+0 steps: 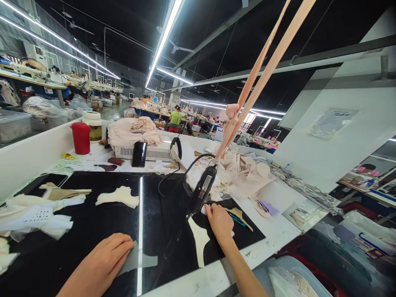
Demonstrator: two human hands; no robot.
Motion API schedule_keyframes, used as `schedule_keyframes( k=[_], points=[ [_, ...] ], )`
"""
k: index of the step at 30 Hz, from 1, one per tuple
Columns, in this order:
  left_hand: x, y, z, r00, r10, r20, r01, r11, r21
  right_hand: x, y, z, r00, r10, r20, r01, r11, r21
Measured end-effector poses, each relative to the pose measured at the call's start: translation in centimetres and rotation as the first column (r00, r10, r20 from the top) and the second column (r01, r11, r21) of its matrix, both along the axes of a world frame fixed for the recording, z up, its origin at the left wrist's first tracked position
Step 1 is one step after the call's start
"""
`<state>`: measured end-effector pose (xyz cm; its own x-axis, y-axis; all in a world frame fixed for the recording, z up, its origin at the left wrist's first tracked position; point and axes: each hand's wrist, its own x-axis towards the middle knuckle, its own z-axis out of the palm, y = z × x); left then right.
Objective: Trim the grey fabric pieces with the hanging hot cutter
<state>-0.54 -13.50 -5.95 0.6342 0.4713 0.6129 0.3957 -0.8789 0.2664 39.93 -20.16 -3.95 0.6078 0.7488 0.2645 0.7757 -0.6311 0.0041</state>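
Note:
My left hand [103, 258] lies with fingers stretched over the end of a grey, see-through flat piece [147, 260] on the black board [102, 235]. My right hand [220, 220] is closed, its fingertips at a bit of white material; what they hold is mostly hidden. Just left of it, a black corded hand tool [202, 187] hangs tip down from knotted pink straps [258, 78]. Under its tip lies a cream, curved cloth piece [199, 239]. Beside my right hand are a teal-handled tool [237, 219] and a tan strip [239, 214].
Another cream piece [119, 196] and a pile of white scraps [37, 214] lie left. Behind stand a red cup [81, 138], a jar [93, 123], a phone [139, 154] and folded pink cloth [136, 132]. Scraps [244, 169] heap at the back right. A bin [287, 272] stands below the table edge.

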Motion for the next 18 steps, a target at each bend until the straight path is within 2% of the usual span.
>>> schedule_keyframes(
  k=[5, 10, 14, 18],
  points=[
    [0.0, 0.0, 0.1, 1.000, -0.005, -0.018, 0.004, 0.998, -0.066, 0.2, -0.5, 0.2, 0.998, 0.028, -0.055, -0.026, 0.999, 0.038],
    [0.1, 0.1, 0.0, 1.000, -0.012, -0.003, 0.012, 0.999, -0.047, 0.6, -1.3, 0.1, 0.985, 0.089, -0.150, -0.072, 0.991, 0.114],
    [0.0, 0.0, 0.0, 1.000, 0.001, -0.003, -0.001, 1.000, -0.029, 1.8, -1.9, -0.1, 0.957, 0.148, -0.250, -0.084, 0.965, 0.249],
    [-0.1, -0.1, -0.1, 1.000, 0.007, -0.006, -0.007, 1.000, -0.027, 3.9, -2.9, 0.3, 0.912, 0.197, -0.359, -0.017, 0.894, 0.447]
  ],
)
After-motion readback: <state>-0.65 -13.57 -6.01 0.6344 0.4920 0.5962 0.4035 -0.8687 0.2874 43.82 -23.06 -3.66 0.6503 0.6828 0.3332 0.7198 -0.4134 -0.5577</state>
